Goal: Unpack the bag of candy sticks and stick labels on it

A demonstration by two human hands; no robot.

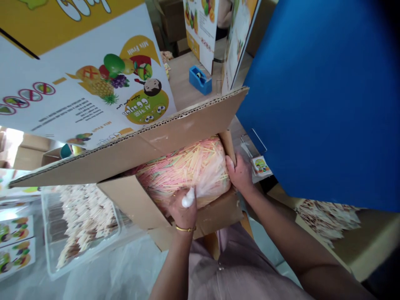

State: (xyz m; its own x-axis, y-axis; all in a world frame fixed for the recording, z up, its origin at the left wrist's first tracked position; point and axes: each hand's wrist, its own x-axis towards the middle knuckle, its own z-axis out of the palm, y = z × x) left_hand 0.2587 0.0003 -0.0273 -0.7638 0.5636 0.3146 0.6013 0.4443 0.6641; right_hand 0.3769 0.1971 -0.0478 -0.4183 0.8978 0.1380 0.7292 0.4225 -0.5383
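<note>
An open cardboard box (123, 196) stands before me, flaps spread. Inside lies a clear plastic bag (208, 179) full of thin pink, yellow and green sticks (175, 166). My left hand (183, 210), with a gold bracelet at the wrist, is closed at the bag's near side. A white tip (188, 198) shows at its thumb; I cannot tell whether it is bunched plastic or a thumb cover. At the box's right end, my right hand (240, 173) grips the short side flap, thumb on the inner face beside the bag and fingers mostly hidden.
A tall printed carton (125, 100) rises beyond the far flap. On the table sits a blue tape dispenser (200, 80). A large blue panel (325, 96) blocks the right. A clear tray (50, 266) of paper-wrapped pieces is at left; another carton (368, 250) holds similar ones at lower right.
</note>
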